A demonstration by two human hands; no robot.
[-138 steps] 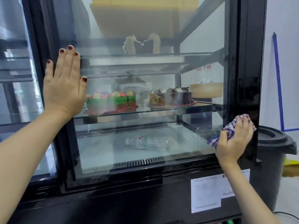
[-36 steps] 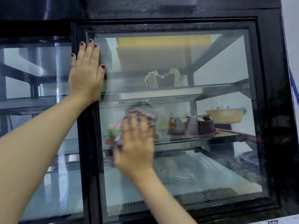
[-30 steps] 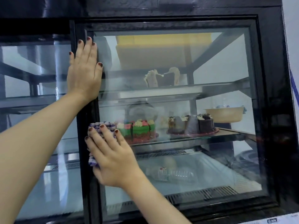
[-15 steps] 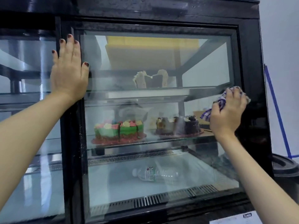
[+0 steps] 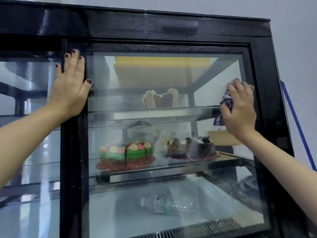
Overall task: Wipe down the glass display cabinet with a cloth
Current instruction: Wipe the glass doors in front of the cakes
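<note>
head view | we see the black-framed glass display cabinet (image 5: 171, 33) filling the frame | left hand (image 5: 69, 90) flat, fingers spread, on the upper-left door post | right hand (image 5: 240, 109) presses the purple checked cloth (image 5: 226, 103) to the glass, centre right

We see a plain pale wall (image 5: 298, 42) rising behind and to the right of the black-framed unit, evenly lit, with no hard shadows on it. A blue strip (image 5: 298, 127) runs slantwise down that wall at the right edge of our view. Through the panes on the left we make out a blurred, bright interior with dark horizontal bars (image 5: 20, 90) and a pale shining surface (image 5: 27, 219) low down, too indistinct for us to identify further.
</note>
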